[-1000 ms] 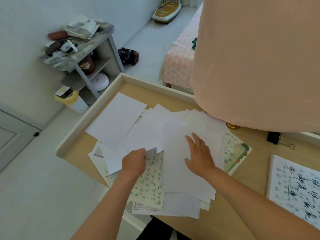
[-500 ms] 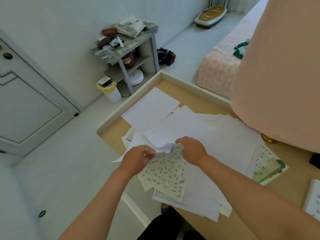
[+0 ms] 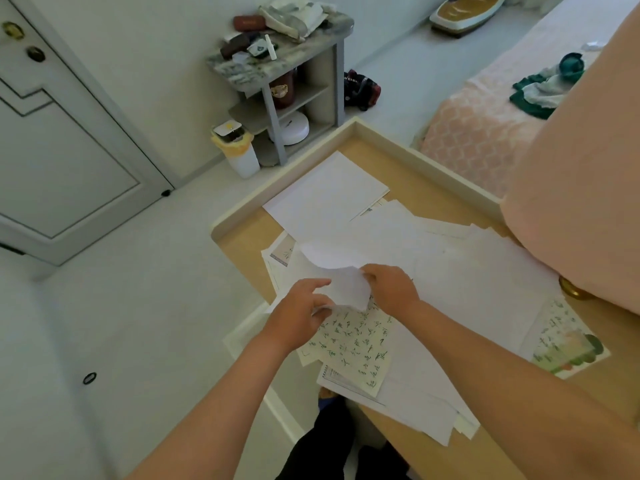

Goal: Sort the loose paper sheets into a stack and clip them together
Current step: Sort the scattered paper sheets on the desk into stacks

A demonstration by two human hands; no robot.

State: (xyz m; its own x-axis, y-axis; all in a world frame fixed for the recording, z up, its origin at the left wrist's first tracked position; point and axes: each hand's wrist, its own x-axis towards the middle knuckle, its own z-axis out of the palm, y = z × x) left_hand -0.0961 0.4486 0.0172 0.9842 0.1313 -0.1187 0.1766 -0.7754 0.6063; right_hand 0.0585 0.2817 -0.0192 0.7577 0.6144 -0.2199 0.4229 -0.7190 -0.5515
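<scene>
Left hand (image 3: 300,315) and right hand (image 3: 393,289) each pinch the curled white sheet (image 3: 348,289), fingers bent around its edges. It sits mid-frame over the loose paper pile (image 3: 467,289) on the desk (image 3: 433,188). Handwritten page (image 3: 356,348) directly below.

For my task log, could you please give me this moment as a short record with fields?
stage: sorting under way; sheets lie spread and overlapping, no neat stack, nothing clipped
left hand: pinches a curled white sheet
right hand: pinches the same sheet's opposite edge
beneath the hands: sheet with green handwriting
far end of pile: blank sheet, lying flat
right end of pile: illustrated sheet, partly covered
surface: wooden desk with a raised rim
</scene>
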